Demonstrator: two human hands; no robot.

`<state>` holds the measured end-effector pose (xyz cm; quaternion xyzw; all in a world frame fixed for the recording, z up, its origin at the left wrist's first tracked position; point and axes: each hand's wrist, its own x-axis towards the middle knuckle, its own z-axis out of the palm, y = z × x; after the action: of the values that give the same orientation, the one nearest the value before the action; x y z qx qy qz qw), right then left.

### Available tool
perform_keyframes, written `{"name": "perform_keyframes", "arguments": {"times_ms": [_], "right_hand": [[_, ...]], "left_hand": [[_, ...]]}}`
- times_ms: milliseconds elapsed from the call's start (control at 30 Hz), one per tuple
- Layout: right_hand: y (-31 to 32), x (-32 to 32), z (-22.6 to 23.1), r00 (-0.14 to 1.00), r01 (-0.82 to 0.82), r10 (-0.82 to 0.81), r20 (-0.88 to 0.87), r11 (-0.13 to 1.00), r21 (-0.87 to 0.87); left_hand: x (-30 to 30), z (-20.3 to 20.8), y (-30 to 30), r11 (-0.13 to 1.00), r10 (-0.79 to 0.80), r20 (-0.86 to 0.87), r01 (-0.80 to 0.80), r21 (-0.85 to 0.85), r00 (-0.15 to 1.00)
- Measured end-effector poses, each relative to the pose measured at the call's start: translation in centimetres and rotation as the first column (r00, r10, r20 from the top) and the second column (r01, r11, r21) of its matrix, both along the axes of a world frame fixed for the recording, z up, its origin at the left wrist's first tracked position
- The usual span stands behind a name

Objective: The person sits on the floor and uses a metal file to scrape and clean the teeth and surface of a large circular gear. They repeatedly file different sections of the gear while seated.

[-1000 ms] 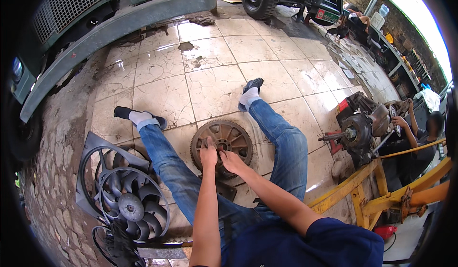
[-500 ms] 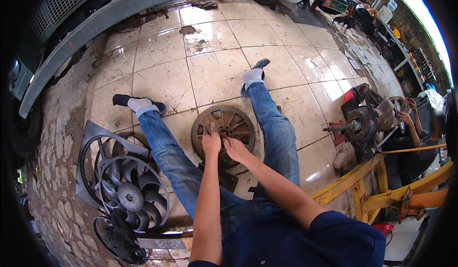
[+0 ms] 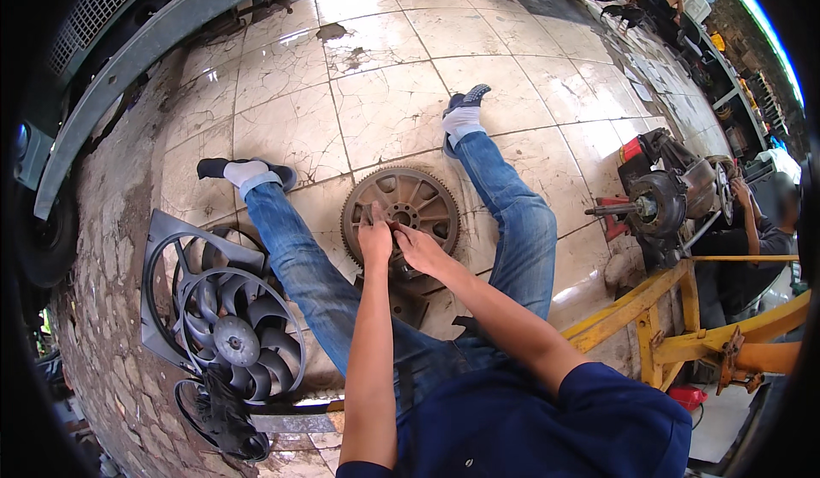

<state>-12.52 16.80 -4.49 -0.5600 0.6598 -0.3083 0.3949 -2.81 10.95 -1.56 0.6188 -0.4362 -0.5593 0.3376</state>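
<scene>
A round rusty-brown flywheel (image 3: 431,189) with a toothed rim and spoke-like ribs lies between my outstretched legs. My left hand (image 3: 374,237) is over its near left part, with dirty fingers stretched toward the hub. Beside it, my right hand (image 3: 418,249) has thumb and fingers drawn together near the centre holes. Whatever is between those fingertips is too small to make out. A dark metal piece (image 3: 410,305) shows partly under the flywheel's near side, mostly hidden by my forearms.
A black radiator fan (image 3: 237,340) in its shroud lies left of my leg. At right stand a yellow metal frame (image 3: 615,316) and a greasy axle or gearbox assembly (image 3: 662,200), where another person (image 3: 752,230) works. A vehicle's grey bumper (image 3: 162,42) overhangs the upper left.
The view has shifted slightly. My right knee has moved outward and that foot has tilted. Both hands stay near the flywheel's hub, the left one's fingers shifted a little.
</scene>
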Motion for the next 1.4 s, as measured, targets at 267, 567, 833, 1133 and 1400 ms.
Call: {"name": "perform_keyframes", "arguments": {"times_ms": [267,567,833,1133,1400], "right_hand": [[-1.3,0.8,0.3,0.986,0.072,-0.079,0.146,0.996,0.053],[-1.5,1.2,2.3,0.961,0.084,-0.105,0.254,0.992,0.093],[-1.6,1.0,0.4,0.962,0.098,-0.118,0.247,0.991,0.094],[-2.4,1.1,0.3,0.947,0.141,-0.155,0.283,0.988,0.069],[-3.2,0.6,-1.0,0.948,0.168,-0.205,0.245,0.972,0.164]], "left_hand": [[0.3,-4.4,-1.0,0.999,0.034,0.023,-0.034,-0.002,0.999],[0.4,-3.2,-0.6,0.995,0.026,0.058,-0.031,0.097,0.998],[0.1,-4.1,-1.2,0.994,0.057,0.038,-0.061,0.087,0.998],[-0.3,-3.4,-0.8,0.998,0.065,-0.032,-0.065,-0.005,0.997],[-0.5,-3.8,-1.0,0.999,0.036,-0.074,-0.036,0.002,0.997]]}}
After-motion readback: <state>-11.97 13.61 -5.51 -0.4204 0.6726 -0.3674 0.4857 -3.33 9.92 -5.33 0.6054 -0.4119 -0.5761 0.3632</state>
